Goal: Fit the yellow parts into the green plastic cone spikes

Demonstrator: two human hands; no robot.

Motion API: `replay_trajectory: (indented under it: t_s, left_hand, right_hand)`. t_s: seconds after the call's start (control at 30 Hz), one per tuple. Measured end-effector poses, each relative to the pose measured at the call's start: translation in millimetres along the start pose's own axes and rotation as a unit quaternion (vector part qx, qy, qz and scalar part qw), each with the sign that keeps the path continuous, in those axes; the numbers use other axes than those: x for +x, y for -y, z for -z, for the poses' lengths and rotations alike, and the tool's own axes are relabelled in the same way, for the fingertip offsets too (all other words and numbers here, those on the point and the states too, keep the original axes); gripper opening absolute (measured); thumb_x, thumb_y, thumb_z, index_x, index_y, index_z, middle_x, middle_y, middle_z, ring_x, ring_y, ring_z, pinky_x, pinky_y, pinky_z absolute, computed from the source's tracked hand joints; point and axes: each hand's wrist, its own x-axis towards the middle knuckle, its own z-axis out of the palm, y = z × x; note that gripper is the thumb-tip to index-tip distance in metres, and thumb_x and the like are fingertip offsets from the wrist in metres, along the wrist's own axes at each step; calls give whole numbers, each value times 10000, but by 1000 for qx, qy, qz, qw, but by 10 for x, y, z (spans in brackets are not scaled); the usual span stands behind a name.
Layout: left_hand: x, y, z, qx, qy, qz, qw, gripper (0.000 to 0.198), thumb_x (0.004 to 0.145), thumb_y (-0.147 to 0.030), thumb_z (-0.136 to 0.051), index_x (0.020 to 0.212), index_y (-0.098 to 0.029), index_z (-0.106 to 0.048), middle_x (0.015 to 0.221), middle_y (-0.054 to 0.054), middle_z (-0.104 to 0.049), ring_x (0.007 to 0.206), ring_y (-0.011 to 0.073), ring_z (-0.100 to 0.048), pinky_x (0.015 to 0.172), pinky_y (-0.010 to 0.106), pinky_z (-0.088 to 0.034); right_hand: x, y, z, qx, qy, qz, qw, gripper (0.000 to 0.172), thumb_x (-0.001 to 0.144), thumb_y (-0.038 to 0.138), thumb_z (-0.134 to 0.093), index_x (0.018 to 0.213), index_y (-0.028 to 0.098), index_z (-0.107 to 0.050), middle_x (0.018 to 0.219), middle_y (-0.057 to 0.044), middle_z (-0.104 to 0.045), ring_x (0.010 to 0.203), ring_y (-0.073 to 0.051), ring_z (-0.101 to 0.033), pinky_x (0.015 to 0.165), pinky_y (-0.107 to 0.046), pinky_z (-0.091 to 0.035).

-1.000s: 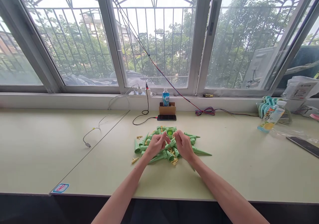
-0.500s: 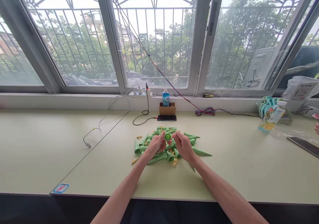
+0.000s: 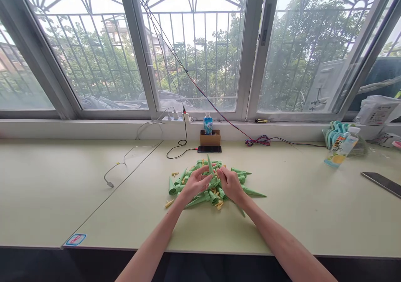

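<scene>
A heap of green plastic cones (image 3: pixel 250 190) and small yellow pegs (image 3: pixel 169 203) lies on the pale green table (image 3: pixel 297 215) in front of me. My left hand (image 3: pixel 194 183) and my right hand (image 3: pixel 229 182) meet over the heap. Together they pinch one green cone (image 3: pixel 209 165) that stands with its point up between the fingertips. Both hands have their fingers curled around its base. The lower part of that cone is hidden by my fingers.
Behind the heap lie a black phone (image 3: pixel 209 149), a cardboard box (image 3: pixel 210 138) and a blue bottle (image 3: pixel 207 124). Cables (image 3: pixel 178 144) trail at the back. A drink bottle (image 3: pixel 341 146) and a dark tablet (image 3: pixel 380 183) sit at the right.
The cone has been turned: half a second ago its round open end faced me, and it has since swung upright with its tip up. Both hands stayed over the heap.
</scene>
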Motion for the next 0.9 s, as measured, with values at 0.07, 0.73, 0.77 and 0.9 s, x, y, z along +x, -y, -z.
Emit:
replay_trajectory:
  t_s: [0.07, 0.73, 0.77, 0.9]
  left_hand:
    - [11, 13, -10, 7, -14, 1, 1000, 537, 827, -468, -626, 1267, -170, -550, 543, -58, -402, 440, 67, -376, 405, 190, -320]
    - [88, 153, 36, 79, -78, 72, 991, 789, 818, -764, -338, 423, -148, -632, 329, 21, -429, 302, 75, -355, 345, 217, -203]
    - [92, 158, 41, 80, -79, 74, 991, 790, 812, -770, -340, 431, -146, -638, 340, 25, -444, 306, 75, -360, 346, 215, -206]
    - [101, 164, 55, 81, -77, 92, 989, 795, 791, -792, -339, 467, -134, -647, 384, 39, -493, 308, 71, -351, 339, 218, -200]
  right_hand:
    - [-1, -12, -12, -2, 0, -2, 1000, 385, 994, 407, -308, 668, 213, -370, 561, 39, -393, 496, -111, -308, 496, -238, -274]
    - [-23, 3, -18, -15, 16, 29, 999, 341, 999, 350, -351, 761, 191, -536, 640, 13, -486, 580, -128, -402, 572, -234, -326]
    - [-24, 3, -17, -16, 18, 30, 999, 342, 1000, 351, -350, 759, 192, -535, 640, 12, -484, 580, -129, -401, 571, -236, -325]
    - [-27, -13, -13, -18, 21, 31, 999, 341, 1001, 341, -352, 751, 191, -529, 630, 17, -466, 575, -126, -380, 565, -237, -312]
